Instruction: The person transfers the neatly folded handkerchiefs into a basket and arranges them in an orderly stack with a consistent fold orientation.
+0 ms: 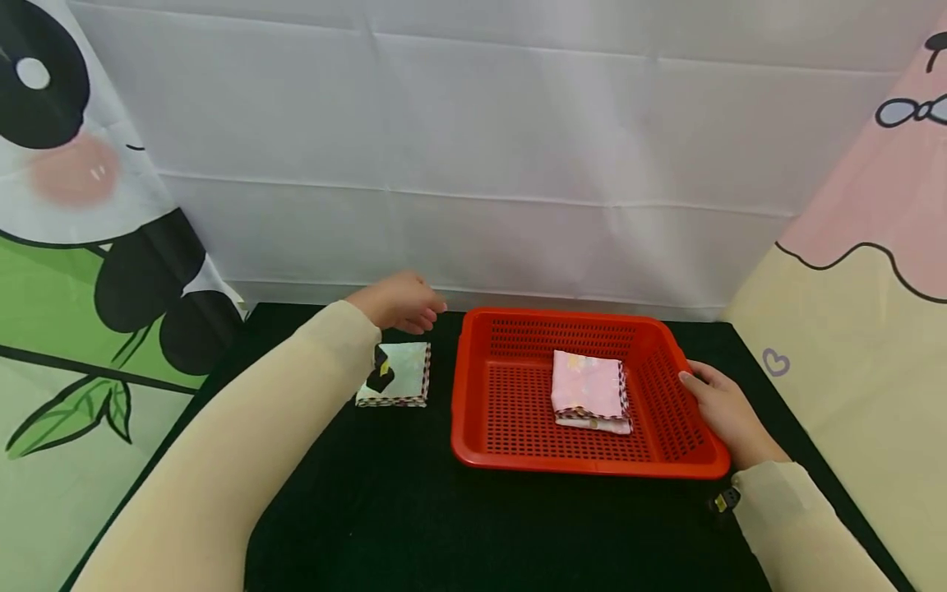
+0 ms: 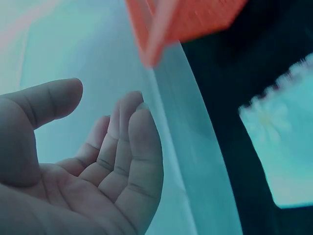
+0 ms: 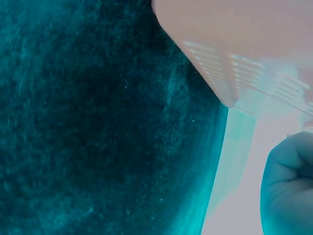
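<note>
In the head view my right hand [image 1: 721,407] grips the right rim of a red plastic basket [image 1: 510,462] with slotted sides. A folded pink cloth [image 1: 588,382] with a checkered edge lies inside it, right of centre, on top of a paler folded layer. My left hand [image 1: 403,304] hovers left of the basket, near the table's back edge, its fingers loosely bent and nothing in them. Just below that hand a folded pale green cloth [image 1: 407,374] lies on the table, partly hidden by the wrist. The left wrist view shows the empty palm [image 2: 98,181] and a corner of this cloth.
A dark green tabletop [image 1: 385,510] lies under everything. Behind it hangs a white curtain [image 1: 481,164]. Printed cartoon cloths stand at the left [image 1: 59,312] and right [image 1: 836,345] sides. Small black devices are on both wrists.
</note>
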`<action>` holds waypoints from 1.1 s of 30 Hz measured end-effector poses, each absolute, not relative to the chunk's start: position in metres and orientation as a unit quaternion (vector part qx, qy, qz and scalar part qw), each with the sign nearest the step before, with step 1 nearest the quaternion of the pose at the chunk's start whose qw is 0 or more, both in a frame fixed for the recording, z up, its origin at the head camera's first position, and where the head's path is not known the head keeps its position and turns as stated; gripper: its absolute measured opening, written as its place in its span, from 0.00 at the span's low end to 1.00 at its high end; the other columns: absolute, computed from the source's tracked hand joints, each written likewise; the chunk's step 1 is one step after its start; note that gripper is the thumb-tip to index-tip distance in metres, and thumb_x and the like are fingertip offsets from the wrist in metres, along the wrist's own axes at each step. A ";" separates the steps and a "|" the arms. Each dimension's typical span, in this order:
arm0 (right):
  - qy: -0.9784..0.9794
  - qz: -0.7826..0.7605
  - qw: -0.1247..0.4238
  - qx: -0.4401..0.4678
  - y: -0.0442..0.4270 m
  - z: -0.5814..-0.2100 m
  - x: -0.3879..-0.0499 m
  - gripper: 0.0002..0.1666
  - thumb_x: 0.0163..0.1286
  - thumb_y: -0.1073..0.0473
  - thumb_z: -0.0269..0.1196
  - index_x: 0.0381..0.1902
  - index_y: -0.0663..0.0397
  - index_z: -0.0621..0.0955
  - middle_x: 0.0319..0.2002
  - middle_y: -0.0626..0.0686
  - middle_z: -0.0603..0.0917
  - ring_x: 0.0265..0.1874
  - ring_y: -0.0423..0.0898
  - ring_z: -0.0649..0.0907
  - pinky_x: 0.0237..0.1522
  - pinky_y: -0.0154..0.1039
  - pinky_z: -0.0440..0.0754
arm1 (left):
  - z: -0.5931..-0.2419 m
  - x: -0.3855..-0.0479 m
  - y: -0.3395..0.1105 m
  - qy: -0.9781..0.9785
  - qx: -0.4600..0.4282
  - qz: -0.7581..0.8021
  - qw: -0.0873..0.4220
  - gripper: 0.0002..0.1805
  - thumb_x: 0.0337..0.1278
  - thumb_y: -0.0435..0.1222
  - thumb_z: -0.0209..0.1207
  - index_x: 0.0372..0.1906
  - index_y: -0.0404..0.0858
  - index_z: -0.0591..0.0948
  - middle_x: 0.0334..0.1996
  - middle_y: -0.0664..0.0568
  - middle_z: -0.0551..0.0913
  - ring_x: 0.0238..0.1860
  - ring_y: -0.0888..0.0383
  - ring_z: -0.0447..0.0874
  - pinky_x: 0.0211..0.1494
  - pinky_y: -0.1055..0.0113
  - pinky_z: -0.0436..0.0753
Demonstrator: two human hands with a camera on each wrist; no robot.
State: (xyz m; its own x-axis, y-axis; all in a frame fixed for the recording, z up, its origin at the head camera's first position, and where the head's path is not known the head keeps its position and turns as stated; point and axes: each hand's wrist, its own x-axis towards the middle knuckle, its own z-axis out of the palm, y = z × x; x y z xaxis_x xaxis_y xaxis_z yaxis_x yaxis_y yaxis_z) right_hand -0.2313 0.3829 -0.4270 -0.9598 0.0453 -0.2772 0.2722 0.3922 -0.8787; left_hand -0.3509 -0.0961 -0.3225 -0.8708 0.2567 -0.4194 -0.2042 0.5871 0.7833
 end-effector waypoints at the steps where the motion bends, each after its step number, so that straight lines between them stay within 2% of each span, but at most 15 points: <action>1: 0.829 -0.542 0.104 0.096 0.383 -0.427 -0.231 0.41 0.83 0.38 0.48 0.82 0.54 0.56 0.69 0.65 0.73 0.50 0.44 0.86 0.48 0.40 0.86 | -0.325 -0.352 -0.104 0.854 0.008 0.455 0.253 0.24 0.73 0.37 0.58 0.64 0.29 0.68 0.59 0.33 0.77 0.55 0.42 0.82 0.60 0.54 0.83; 6: 0.835 -0.532 0.103 0.098 0.383 -0.426 -0.230 0.41 0.82 0.37 0.47 0.82 0.54 0.57 0.69 0.66 0.72 0.49 0.43 0.86 0.47 0.39 0.86 | -0.338 -0.358 -0.138 0.852 -0.024 0.456 0.256 0.30 0.73 0.39 0.58 0.71 0.28 0.65 0.61 0.33 0.75 0.61 0.39 0.79 0.64 0.52 0.80; 12: 0.835 -0.532 0.103 0.099 0.382 -0.427 -0.229 0.42 0.83 0.37 0.48 0.82 0.54 0.56 0.69 0.65 0.72 0.49 0.42 0.85 0.48 0.38 0.85 | -0.355 -0.360 -0.168 0.850 -0.068 0.453 0.260 0.28 0.75 0.40 0.56 0.71 0.28 0.68 0.67 0.32 0.71 0.64 0.38 0.76 0.65 0.52 0.79; 16: 0.833 -0.536 0.099 0.097 0.380 -0.427 -0.230 0.41 0.83 0.38 0.48 0.82 0.54 0.56 0.69 0.65 0.73 0.49 0.42 0.86 0.48 0.38 0.86 | -0.366 -0.359 -0.185 0.845 -0.089 0.458 0.261 0.30 0.76 0.41 0.56 0.72 0.26 0.66 0.67 0.31 0.70 0.66 0.37 0.75 0.63 0.53 0.81; 24: 0.830 -0.540 0.097 0.099 0.380 -0.424 -0.232 0.40 0.83 0.38 0.48 0.82 0.53 0.57 0.69 0.65 0.73 0.49 0.43 0.87 0.48 0.39 0.86 | -0.383 -0.351 -0.214 0.840 -0.085 0.461 0.272 0.33 0.78 0.43 0.54 0.74 0.24 0.63 0.68 0.28 0.71 0.65 0.38 0.77 0.64 0.52 0.80; 33: 0.826 -0.545 0.099 0.104 0.381 -0.427 -0.232 0.41 0.83 0.38 0.48 0.82 0.52 0.56 0.70 0.65 0.72 0.51 0.44 0.86 0.48 0.39 0.86 | -0.413 -0.344 -0.225 0.800 -0.105 0.520 0.281 0.36 0.78 0.43 0.56 0.76 0.25 0.60 0.68 0.29 0.71 0.62 0.40 0.79 0.62 0.52 0.82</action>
